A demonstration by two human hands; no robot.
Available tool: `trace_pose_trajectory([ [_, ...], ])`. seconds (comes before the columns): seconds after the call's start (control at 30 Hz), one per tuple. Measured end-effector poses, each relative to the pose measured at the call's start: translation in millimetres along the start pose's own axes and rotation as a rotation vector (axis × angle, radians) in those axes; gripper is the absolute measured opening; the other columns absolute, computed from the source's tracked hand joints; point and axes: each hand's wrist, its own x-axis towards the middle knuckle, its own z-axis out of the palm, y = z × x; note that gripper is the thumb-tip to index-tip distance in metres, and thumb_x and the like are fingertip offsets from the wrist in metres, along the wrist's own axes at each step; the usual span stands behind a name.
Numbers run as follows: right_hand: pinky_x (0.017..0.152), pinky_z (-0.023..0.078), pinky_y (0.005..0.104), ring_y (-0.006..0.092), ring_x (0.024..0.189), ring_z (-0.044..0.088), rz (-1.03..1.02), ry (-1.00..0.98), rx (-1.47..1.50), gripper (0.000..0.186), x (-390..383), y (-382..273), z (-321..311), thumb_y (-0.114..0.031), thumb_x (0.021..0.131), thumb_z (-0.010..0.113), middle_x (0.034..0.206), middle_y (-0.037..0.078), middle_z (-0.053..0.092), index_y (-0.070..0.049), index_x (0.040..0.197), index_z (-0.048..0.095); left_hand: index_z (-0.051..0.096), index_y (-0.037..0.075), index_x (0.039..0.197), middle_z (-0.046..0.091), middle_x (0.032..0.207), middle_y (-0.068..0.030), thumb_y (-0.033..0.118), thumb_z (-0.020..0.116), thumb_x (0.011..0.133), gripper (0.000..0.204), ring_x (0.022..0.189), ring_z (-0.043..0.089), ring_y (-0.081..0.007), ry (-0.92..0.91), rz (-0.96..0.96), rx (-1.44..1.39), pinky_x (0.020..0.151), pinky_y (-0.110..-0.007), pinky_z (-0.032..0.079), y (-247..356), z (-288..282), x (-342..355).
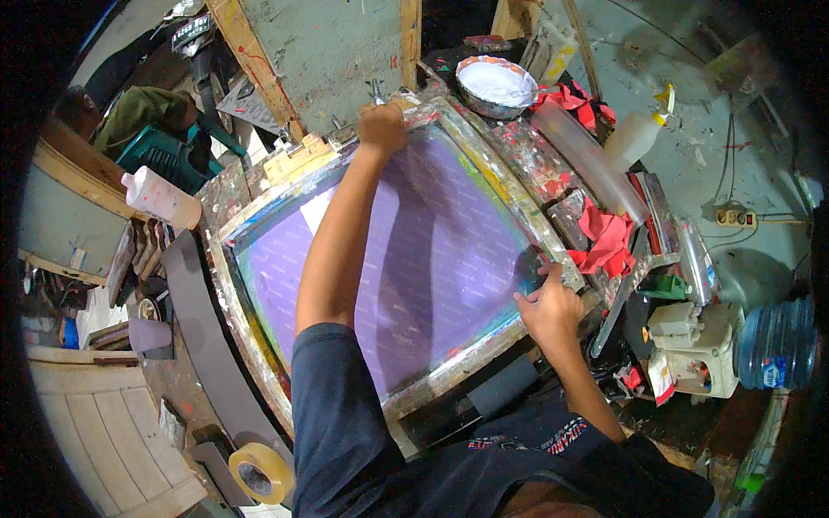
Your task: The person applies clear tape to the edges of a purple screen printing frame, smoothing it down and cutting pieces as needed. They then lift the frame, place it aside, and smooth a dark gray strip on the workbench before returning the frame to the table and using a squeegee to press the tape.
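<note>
Framed screen [537, 226] lies mid-view on the worktable, btwn both hands: paint-stained wooden frame around a purple panel [471, 259] w/ small pale marks repeated across it & a dark shadow down the middle. L hand [382, 128] is at the far edge, arm reaching right over the panel, fingers curled in by a metal clamp [376, 90]; can't tell if it grips the clamp or just rests there. R hand [553, 302] is at the frame's right corner, thumb & index spread apart, other fingers mostly hidden; can't tell if they grip. White patch [317, 212] shows on the panel just left of L forearm. Beyond the frame, far right: bowl [496, 85] w/ white stuff inside, red cloth nr it. Right side, going down: clear plastic roll [591, 160], spray bottle [637, 138] w/ yellow nozzle just beside it, then crumpled red cloth [602, 237] nr R hand. Farther right, power strip [736, 217] & big blue water bottle [777, 341]. Left side: whitish jug [162, 197], pale purple cup [150, 334], long dark board [211, 315] running alongside the frame. Tape roll [276, 470] at lower left, nr L sleeve. Upper left, another person in dk green [142, 121] by a green chair [160, 154], well apart from the table.
</note>
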Motion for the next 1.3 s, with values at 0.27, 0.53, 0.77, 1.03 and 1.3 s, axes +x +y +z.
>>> trace_pose_trajectory([
  [0.27, 0.078, 0.054, 0.0505, 0.0390, 0.084, 0.071, -0.086, -0.003, -0.314, 0.068, 12, -6, -9, -0.038, 0.071, 0.084, 0.091, 0.018, 0.072, -0.009, 0.122, 0.048, 0.063, 0.009, 0.074, 0.067, 0.072, -0.0132, 0.012, 0.072, 0.055, 0.021, 0.066, 0.068, -0.0357, 0.110, 0.106, 0.017, 0.059, -0.047, 0.055, 5, -6, 0],
  [0.53, 0.080, 0.055, 0.0502, 0.0402, 0.086, 0.070, -0.101, -0.022, -0.249, 0.058, 23, 1, -16, -0.040, 0.066, 0.080, 0.088, 0.020, 0.071, -0.008, 0.108, 0.058, 0.064, 0.010, 0.079, 0.065, 0.070, -0.0110, 0.016, 0.070, 0.055, 0.026, 0.062, 0.066, -0.0319, 0.205, 0.110, 0.082, 0.057, -0.045, 0.053, 4, -14, 1],
  [0.77, 0.078, 0.056, 0.0506, 0.0395, 0.084, 0.071, -0.147, 0.041, -0.255, 0.047, 27, 8, -11, -0.031, 0.067, 0.077, 0.087, 0.019, 0.071, -0.005, 0.103, 0.062, 0.065, 0.012, 0.084, 0.067, 0.072, -0.0076, 0.015, 0.069, 0.058, 0.026, 0.061, 0.067, -0.0283, 0.141, 0.039, 0.161, 0.064, -0.043, 0.051, 19, -16, 2],
  [1.03, 0.078, 0.055, 0.0491, 0.0378, 0.086, 0.070, -0.200, 0.012, -0.248, 0.035, 25, 5, -10, -0.024, 0.073, 0.073, 0.090, 0.018, 0.071, -0.004, 0.100, 0.065, 0.066, 0.009, 0.096, 0.067, 0.093, -0.0089, 0.016, 0.064, 0.077, 0.021, 0.091, 0.066, -0.0267, 0.061, 0.076, 0.373, 0.076, -0.043, 0.053, 47, -27, -4],
  [1.3, 0.088, 0.047, 0.0465, 0.0348, 0.096, 0.062, -0.749, 0.046, 0.021, 0.022, 0, 6, 12, -0.020, 0.091, 0.060, 0.099, 0.016, 0.064, -0.001, 0.097, 0.069, 0.050, -0.003, 0.136, 0.049, 0.142, -0.0198, 0.022, 0.056, 0.091, 0.051, 0.134, 0.046, -0.0352, -0.539, -0.043, 0.147, 0.111, -0.046, 0.039, 84, -9, -77],
])
